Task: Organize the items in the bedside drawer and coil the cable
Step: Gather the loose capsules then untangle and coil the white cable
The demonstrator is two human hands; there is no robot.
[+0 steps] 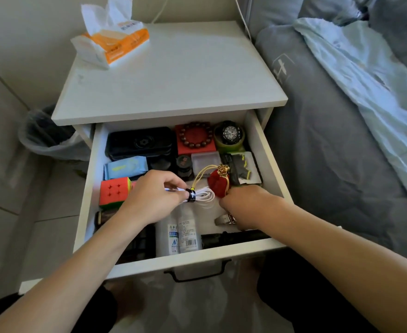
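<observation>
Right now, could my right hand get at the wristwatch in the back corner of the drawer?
Probably yes: the right hand sits low in the open drawer, and the wristwatch lies uncovered, just beyond the red pouch.

Both forearms bare w/ no sleeves or jewellery in view, legs prob. in dark trousers.

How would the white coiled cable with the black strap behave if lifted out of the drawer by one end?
The white coiled cable would probably stay bundled, since a black strap cinches it where the left hand pinches it. Its thin free loops look floppy and would likely droop. It seems light, and might snag the red drawstring pouch touching it.
</observation>
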